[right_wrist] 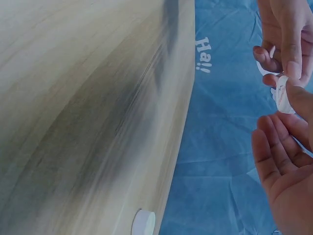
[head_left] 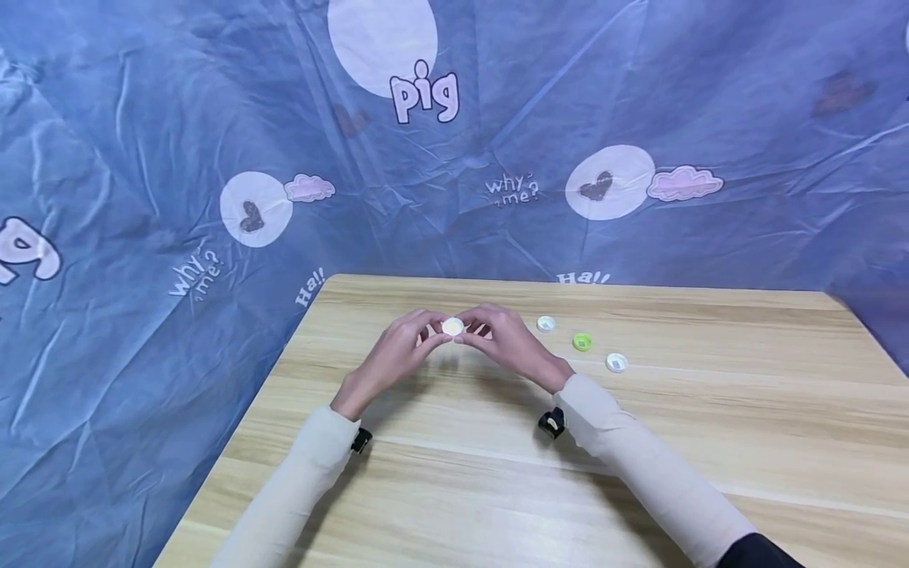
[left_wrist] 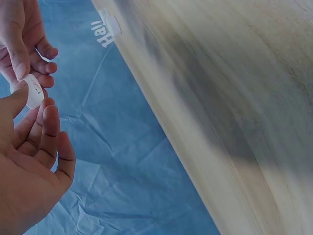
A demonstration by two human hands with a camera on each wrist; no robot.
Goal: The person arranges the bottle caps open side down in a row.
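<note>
A small white round cap is held up over the far part of the table, between both hands. My left hand pinches its left edge with thumb and forefinger. On the opposite edge, my right hand does the same. Seen from the left wrist, the cap is tilted and has faint reddish markings on its face. The other fingers of each hand are loosely bent and hold nothing. To the right of my right hand lie a white cap, a green cap and another white cap.
The wooden table reaches back to a blue printed cloth hanging behind it. Cloth also hangs past the table's left edge. A black strap piece sits under the right wrist, and another is by the left.
</note>
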